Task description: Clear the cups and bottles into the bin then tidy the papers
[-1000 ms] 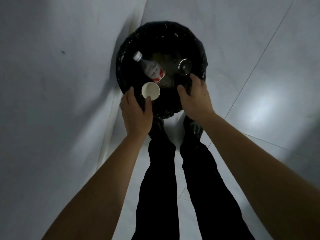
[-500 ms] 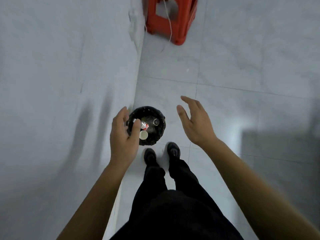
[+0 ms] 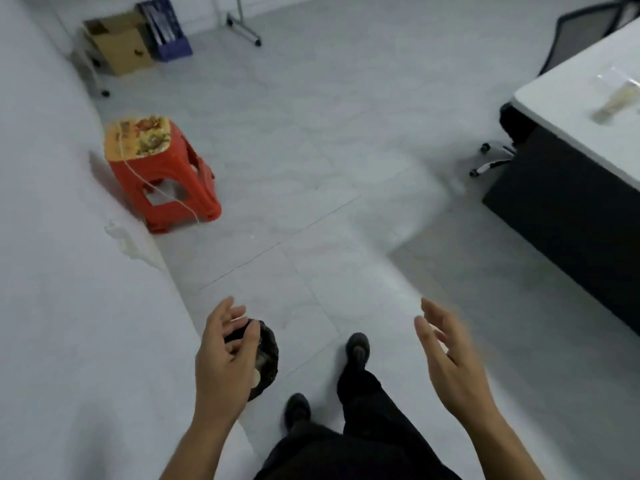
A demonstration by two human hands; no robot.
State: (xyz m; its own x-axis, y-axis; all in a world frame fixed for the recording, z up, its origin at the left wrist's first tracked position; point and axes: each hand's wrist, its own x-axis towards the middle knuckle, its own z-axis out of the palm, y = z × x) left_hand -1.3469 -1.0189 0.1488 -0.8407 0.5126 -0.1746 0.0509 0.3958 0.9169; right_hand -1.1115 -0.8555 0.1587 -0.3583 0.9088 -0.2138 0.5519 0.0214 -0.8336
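Observation:
The black bin stands on the floor by the wall, near my feet, and is mostly hidden behind my left hand. A pale cup rim shows inside it. My left hand is open with fingers apart and holds nothing. My right hand is raised to the right, also open and holding nothing. At the far right stands a white-topped desk with a blurred clear cup or bag on it.
A red plastic stool with a patterned top stands by the white wall on the left. A cardboard box and a blue file holder sit at the back. An office chair is behind the desk.
I have stood up and turned right, away from the bin. Both hands came off the bin rim and lifted open. The desk and room came into view.

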